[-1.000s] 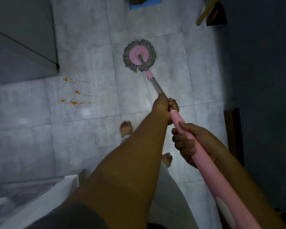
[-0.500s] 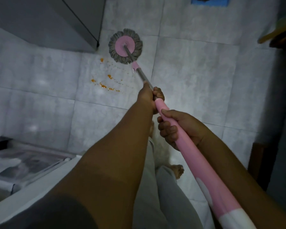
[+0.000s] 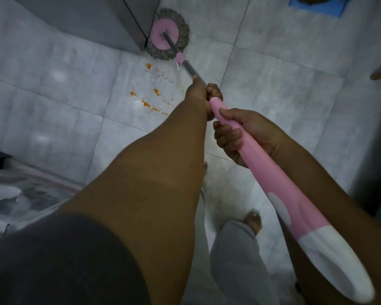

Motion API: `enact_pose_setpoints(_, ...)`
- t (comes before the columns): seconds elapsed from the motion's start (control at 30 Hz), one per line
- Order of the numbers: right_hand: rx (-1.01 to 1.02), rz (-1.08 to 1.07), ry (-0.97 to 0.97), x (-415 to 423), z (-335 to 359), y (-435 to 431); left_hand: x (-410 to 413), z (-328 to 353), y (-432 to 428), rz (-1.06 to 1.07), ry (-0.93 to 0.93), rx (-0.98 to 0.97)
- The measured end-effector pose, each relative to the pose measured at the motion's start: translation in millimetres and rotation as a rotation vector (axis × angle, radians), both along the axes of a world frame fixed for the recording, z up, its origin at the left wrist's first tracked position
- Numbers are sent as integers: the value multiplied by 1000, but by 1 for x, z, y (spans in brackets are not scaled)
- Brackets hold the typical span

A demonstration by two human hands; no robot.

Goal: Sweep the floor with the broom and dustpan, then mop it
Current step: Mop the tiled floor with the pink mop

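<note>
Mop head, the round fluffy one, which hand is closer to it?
Left. The left hand grips the pole nearest the mop head, where the pink handle begins; the right hand holds the pink handle farther back.

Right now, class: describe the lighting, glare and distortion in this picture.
Head view: dim, bluish light, the right edge lost in shadow. Head view: soft glare patches on the floor tiles left of the orange spill. Head view: wide-angle stretch makes the mop handle loom near the camera; the mop head is fairly sharp.
</note>
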State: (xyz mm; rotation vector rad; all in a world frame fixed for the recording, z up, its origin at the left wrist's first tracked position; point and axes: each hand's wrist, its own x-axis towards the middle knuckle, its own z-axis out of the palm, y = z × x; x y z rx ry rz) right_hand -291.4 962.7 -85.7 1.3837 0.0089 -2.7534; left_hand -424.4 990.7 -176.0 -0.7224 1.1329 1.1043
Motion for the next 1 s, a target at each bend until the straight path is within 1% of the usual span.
enact_pose_setpoints(0.1, -5, 15, 9, 29, 6, -5, 28, 4, -7, 25, 10, -9)
enact_pose_setpoints(0.23, -14, 60, 23, 100, 16, -37, 97, 11, -42, -31, 21, -35)
enact_pose_setpoints(0.43, -71, 54, -54, 207, 45, -108, 209, 32, -116, -51, -40, -49)
enact_pose_setpoints(0.57, -83, 85, -99, 246, 66, -138, 251, 47, -152, -45, -60, -58)
enact_pose_setpoints(0.67, -78, 118, -121, 254, 72, -149, 259, 49, -164, -55, -35, -57)
enact_pose_setpoints(0.77, -89, 114, -113, 241, 73, -146, 248, 47, -161, 0, -48, -47)
enact_pose_setpoints(0.87, -88, 124, -97, 215, 67, -130, 221, 41, -147, 25, -40, -29)
enact_pose_setpoints(1.0, -70, 149, -83, 157, 53, -104, 161, 31, -121, 34, 13, -26)
